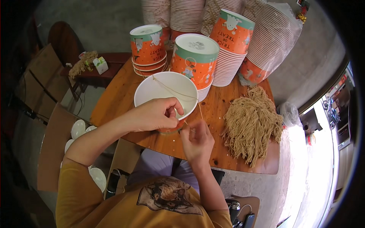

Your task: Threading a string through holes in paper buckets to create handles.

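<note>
A white-lined paper bucket [146, 89] with an orange outside stands mouth up at the table's front edge. A thin tan cord [170, 89] crosses its mouth from the far rim to the right rim, then runs down toward my right hand [198, 142]. That hand, just right of the bucket, pinches the cord between thumb and fingers. My left hand [154, 114] lies over the near rim with its fingers curled and the thumb tucked in. What those fingers grip, if anything, is hidden.
A thick bundle of tan cords [251, 125] lies at the table's right. Behind the bucket stand upside-down stacks of orange buckets [195, 62] and a plastic-wrapped stack [273, 41]. White bowl-like pieces [98, 178] sit low at left. A bench [114, 60] stands farther back.
</note>
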A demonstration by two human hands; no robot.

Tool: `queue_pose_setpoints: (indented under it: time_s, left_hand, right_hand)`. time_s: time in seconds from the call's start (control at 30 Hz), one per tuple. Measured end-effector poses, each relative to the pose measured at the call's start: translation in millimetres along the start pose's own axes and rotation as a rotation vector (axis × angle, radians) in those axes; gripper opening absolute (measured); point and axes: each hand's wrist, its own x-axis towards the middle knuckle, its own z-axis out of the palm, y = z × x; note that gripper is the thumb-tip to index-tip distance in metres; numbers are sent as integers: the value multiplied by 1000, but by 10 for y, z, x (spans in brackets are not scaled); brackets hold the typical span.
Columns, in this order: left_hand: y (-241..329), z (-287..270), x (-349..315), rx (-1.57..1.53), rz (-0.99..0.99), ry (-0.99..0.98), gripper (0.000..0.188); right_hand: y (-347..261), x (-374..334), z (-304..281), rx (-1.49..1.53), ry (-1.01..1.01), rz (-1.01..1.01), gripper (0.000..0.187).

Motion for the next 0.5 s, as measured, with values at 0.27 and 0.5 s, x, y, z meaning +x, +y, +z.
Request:
queue_pose_setpoints:
  time_s: [0.27, 0.5]
  left_hand:
    - [-65, 3, 11, -9, 28, -1, 35]
    - [-87, -7, 18, -8, 49, -22, 35]
  right_hand:
    - [-23, 67, 68, -141, 45, -130, 20]
    - [-62, 96, 84, -181, 30, -123, 19]
